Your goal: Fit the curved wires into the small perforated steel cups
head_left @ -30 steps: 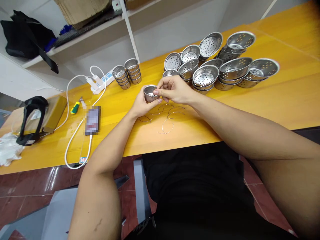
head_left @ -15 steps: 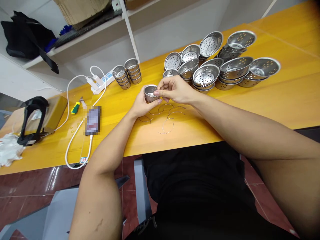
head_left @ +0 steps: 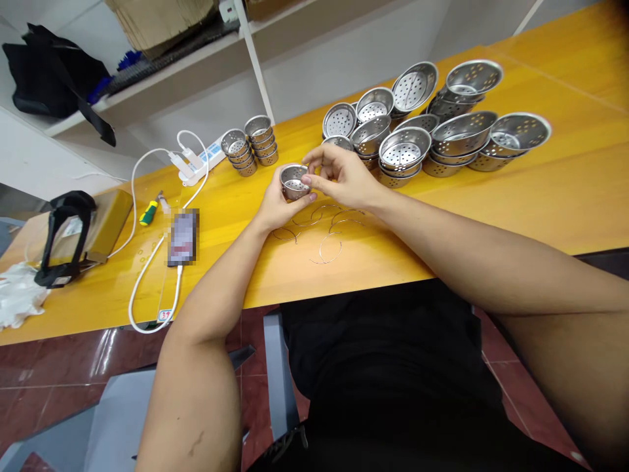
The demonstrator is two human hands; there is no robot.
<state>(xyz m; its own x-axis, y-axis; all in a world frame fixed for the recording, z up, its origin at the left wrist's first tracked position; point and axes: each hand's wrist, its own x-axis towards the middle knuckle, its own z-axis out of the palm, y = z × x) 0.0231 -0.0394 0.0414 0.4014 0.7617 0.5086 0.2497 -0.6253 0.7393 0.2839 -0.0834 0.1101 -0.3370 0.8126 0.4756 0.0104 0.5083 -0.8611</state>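
Note:
My left hand (head_left: 276,208) is wrapped around a small perforated metal cup (head_left: 293,188), tilted with its mouth toward me. At the cup's right rim is my right hand (head_left: 348,178); its thumb tip overlaps the rim, and its curved fingers stand apart from the thumb, with nothing visible between them. Whether the thumb presses on the metal I cannot tell. Below my hands, several thin wire rings (head_left: 331,248) lie loose on the yellow table (head_left: 295,275).
Several stacks of larger perforated cups (head_left: 405,149) stand at the back right. Two stacks of small cups (head_left: 262,139) are beside a white power strip (head_left: 201,164). On the left lie a phone (head_left: 182,239) on a white cable, a green-yellow screwdriver (head_left: 149,213) and a black frame-like object (head_left: 66,236).
My right hand's fingers have spread and lifted from their pinch at the cup's rim. The cup in my left hand has shifted slightly left and up.

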